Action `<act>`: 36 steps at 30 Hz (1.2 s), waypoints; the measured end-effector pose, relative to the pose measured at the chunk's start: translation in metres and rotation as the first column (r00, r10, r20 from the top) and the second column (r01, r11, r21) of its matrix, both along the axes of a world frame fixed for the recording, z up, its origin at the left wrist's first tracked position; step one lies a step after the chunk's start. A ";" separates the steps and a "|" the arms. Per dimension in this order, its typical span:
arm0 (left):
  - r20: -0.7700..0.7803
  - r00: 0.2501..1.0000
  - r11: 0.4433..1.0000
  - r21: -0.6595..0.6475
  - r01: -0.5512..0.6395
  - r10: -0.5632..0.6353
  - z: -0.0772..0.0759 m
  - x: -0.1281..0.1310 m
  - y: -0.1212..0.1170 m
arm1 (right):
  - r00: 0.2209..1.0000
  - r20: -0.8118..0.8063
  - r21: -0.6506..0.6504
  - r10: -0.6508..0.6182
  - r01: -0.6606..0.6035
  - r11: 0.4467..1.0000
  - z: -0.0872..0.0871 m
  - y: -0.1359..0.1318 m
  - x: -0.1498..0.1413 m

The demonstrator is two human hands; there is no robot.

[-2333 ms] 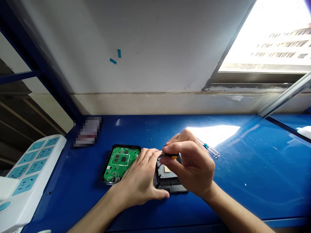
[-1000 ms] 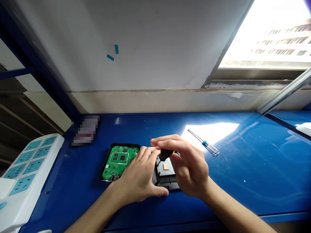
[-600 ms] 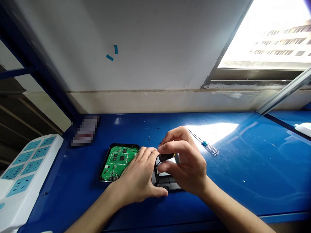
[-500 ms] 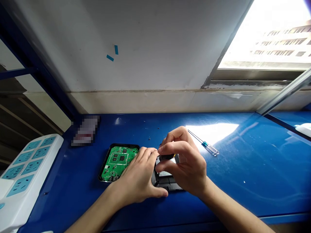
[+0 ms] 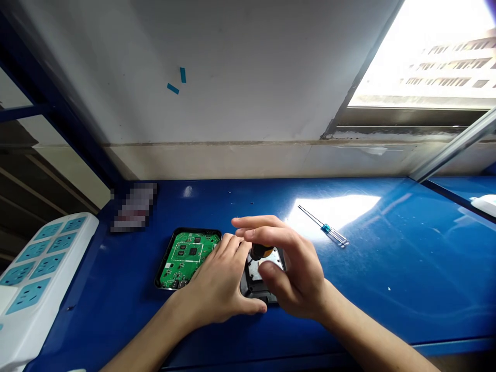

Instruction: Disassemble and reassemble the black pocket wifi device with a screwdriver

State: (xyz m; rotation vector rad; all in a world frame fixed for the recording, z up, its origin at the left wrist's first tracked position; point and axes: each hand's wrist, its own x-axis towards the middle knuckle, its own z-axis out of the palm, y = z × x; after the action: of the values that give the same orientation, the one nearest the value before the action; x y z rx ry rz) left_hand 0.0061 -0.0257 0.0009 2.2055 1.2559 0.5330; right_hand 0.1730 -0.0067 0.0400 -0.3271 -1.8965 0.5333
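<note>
A black plastic casing (image 5: 253, 297) with a silvery metal plate (image 5: 256, 271) in it lies on the blue table. My left hand (image 5: 220, 271) grips its left side, thumb along the front edge and fingers over the far part. Above the plate stands a screwdriver with a short black and yellow handle (image 5: 261, 251); its tip is hidden. Around that handle my right hand (image 5: 290, 263) is open, its fingers stretched out and the thumb apart from the handle. Left of the casing, partly behind my left hand, lies a green circuit board (image 5: 191, 258) in a black shell.
A second screwdriver (image 5: 327, 229), clear-handled with a teal band, lies at the right. At the far left is a white power strip (image 5: 83, 232) with teal sockets. A blurred flat item (image 5: 134, 206) lies at the back left, and a small screw (image 5: 251, 203) near the back.
My right hand has loosened its pinch on the screwdriver handle: fingers now extend to the left and the thumb has drawn back. My left hand stays in place.
</note>
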 end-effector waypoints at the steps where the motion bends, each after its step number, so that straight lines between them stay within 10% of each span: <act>1: 0.007 1.000 1.000 -0.004 -0.011 0.011 0.001 0.000 0.000 | 1.000 -0.002 0.015 -0.020 0.020 1.000 0.000 0.000 0.000; 15: -0.032 0.999 1.000 -0.002 0.001 -0.001 0.004 -0.001 -0.001 | 0.966 -0.047 0.089 -0.255 0.258 0.962 0.004 0.002 -0.004; 26: -0.048 0.999 1.000 0.004 0.016 -0.015 0.002 -0.002 0.000 | 0.998 -0.032 0.010 -0.061 0.061 0.998 -0.005 0.003 0.002; 36: -0.055 0.998 1.000 0.010 0.011 -0.011 -0.001 -0.002 -0.001 | 0.958 -0.098 0.014 -0.270 0.272 0.962 -0.006 0.005 -0.002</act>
State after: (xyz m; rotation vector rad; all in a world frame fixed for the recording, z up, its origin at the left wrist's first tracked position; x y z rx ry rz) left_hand 0.0040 -0.0270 0.0004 2.2490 1.2712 0.4784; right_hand 0.1711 -0.0016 0.0341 -0.5259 -1.7297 0.3320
